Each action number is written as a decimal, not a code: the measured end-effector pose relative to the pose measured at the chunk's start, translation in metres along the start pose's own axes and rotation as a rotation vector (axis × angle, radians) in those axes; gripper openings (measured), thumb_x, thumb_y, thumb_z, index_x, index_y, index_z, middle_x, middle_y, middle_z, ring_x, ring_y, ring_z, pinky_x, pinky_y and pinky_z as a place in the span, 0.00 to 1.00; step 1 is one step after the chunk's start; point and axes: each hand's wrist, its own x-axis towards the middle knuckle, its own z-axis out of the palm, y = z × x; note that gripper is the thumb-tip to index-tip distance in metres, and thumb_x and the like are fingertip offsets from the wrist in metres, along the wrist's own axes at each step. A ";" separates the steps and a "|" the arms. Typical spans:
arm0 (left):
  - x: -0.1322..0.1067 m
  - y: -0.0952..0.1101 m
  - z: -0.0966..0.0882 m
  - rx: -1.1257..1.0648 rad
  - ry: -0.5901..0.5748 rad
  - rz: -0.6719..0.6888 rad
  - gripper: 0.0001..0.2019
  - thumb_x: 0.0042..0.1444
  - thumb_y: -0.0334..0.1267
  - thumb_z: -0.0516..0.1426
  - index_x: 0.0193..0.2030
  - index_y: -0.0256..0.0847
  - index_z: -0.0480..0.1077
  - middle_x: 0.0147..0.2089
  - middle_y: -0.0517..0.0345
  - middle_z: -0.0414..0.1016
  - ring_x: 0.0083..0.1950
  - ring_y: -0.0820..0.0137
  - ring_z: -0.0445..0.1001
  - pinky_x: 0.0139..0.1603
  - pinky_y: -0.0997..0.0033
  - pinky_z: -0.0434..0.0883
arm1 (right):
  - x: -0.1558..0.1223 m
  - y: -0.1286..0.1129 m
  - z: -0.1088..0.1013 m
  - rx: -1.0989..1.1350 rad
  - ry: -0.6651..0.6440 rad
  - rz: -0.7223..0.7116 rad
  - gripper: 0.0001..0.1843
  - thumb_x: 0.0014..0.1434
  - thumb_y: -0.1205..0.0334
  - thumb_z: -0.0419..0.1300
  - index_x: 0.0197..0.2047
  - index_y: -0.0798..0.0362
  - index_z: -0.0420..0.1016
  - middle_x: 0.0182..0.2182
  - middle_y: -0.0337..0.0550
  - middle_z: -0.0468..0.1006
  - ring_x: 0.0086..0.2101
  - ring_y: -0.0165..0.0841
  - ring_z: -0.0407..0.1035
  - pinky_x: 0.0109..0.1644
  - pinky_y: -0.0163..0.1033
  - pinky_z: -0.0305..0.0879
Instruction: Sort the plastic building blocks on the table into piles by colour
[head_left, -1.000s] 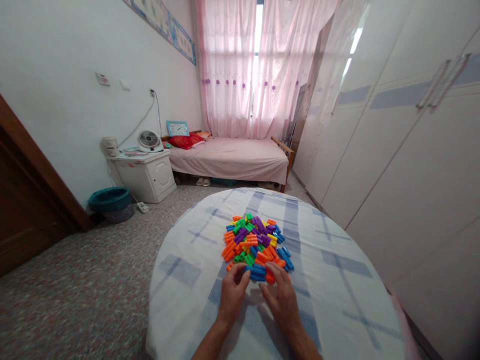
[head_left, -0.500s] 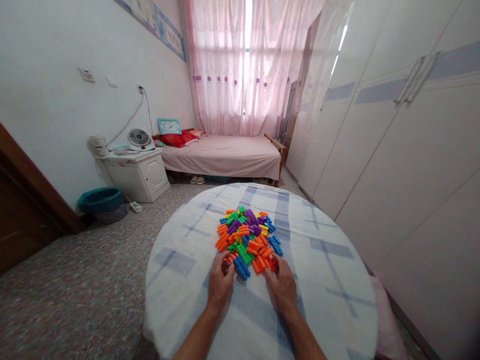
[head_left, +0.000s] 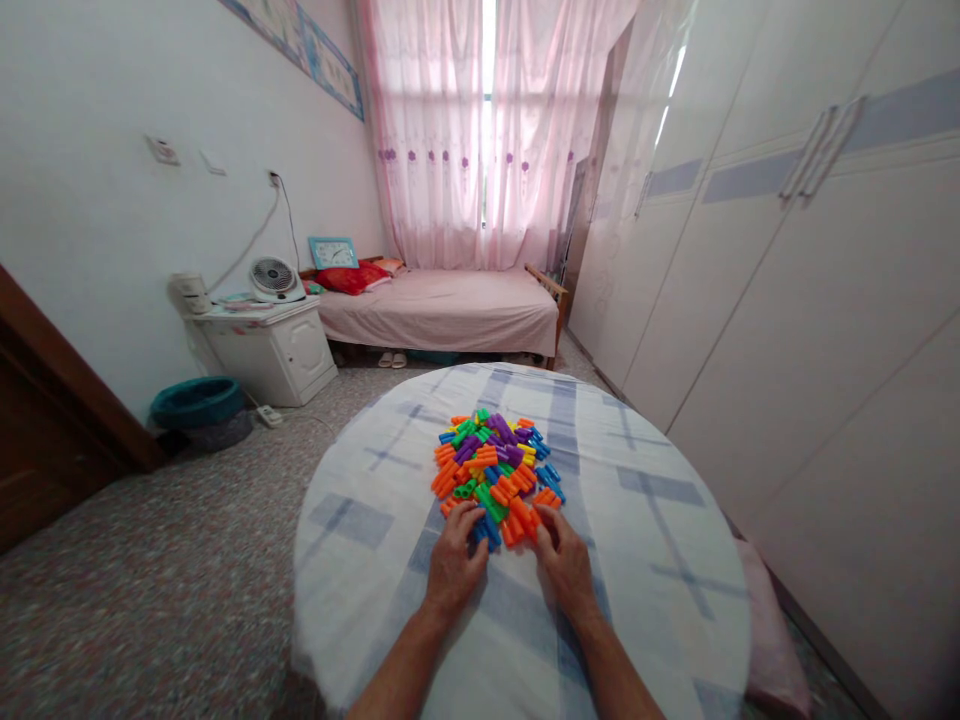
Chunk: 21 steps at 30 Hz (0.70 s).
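Note:
A heap of colourful plastic tube-shaped toy blocks (head_left: 480,458) in orange, green, blue, purple and yellow lies on the round table. At its near left edge, my left hand (head_left: 454,560) has its fingers curled over a blue toy block (head_left: 491,530), partly hiding it. My right hand (head_left: 564,566) is at the near right edge, with thumb and fingers closed on an orange toy block (head_left: 525,514) that looks tilted. Further orange blocks lie right beside these fingers. A green block (head_left: 490,504) sits between the two hands.
A checked cloth covers the round table (head_left: 352,590). Beyond it stands a bed (head_left: 450,310), with a white cabinet (head_left: 292,345) carrying a fan (head_left: 274,277) at left. A teal-lined bin (head_left: 199,405) is on the floor. Tall wardrobes (head_left: 780,300) line the right side.
My left hand has shifted right and its fingers have closed over the blue block. My right hand has taken an orange block at its fingertips. The view has shifted slightly.

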 end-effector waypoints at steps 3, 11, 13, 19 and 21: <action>0.001 0.000 -0.002 -0.005 0.086 0.028 0.20 0.51 0.25 0.50 0.50 0.41 0.69 0.55 0.49 0.67 0.58 0.62 0.67 0.58 0.55 0.67 | 0.000 -0.003 -0.001 0.045 -0.012 -0.008 0.19 0.58 0.57 0.50 0.48 0.54 0.72 0.43 0.48 0.79 0.42 0.37 0.73 0.47 0.42 0.67; 0.001 -0.010 -0.002 -0.097 0.198 -0.058 0.19 0.54 0.29 0.51 0.53 0.41 0.66 0.56 0.48 0.66 0.56 0.63 0.69 0.52 0.60 0.71 | -0.001 -0.014 -0.005 0.154 0.024 0.018 0.19 0.57 0.56 0.50 0.47 0.54 0.73 0.41 0.47 0.79 0.41 0.37 0.73 0.45 0.42 0.68; 0.001 -0.011 -0.002 -0.132 0.203 -0.098 0.18 0.55 0.31 0.52 0.53 0.41 0.66 0.56 0.48 0.66 0.54 0.64 0.70 0.50 0.62 0.72 | -0.001 -0.015 -0.006 0.162 0.012 0.020 0.19 0.58 0.56 0.50 0.46 0.54 0.74 0.40 0.47 0.80 0.39 0.37 0.74 0.45 0.42 0.69; 0.004 -0.004 -0.004 -0.037 0.140 -0.073 0.16 0.54 0.36 0.56 0.51 0.40 0.68 0.54 0.47 0.67 0.57 0.61 0.67 0.56 0.57 0.69 | -0.002 -0.013 -0.002 0.079 -0.095 -0.010 0.19 0.58 0.55 0.53 0.49 0.53 0.72 0.39 0.47 0.79 0.37 0.35 0.74 0.43 0.41 0.70; 0.004 0.000 -0.003 0.029 0.087 -0.034 0.18 0.51 0.38 0.59 0.51 0.41 0.68 0.56 0.48 0.66 0.58 0.59 0.66 0.59 0.53 0.66 | -0.003 -0.012 0.000 0.024 -0.111 -0.072 0.20 0.55 0.55 0.57 0.50 0.52 0.71 0.43 0.47 0.78 0.42 0.37 0.73 0.47 0.42 0.69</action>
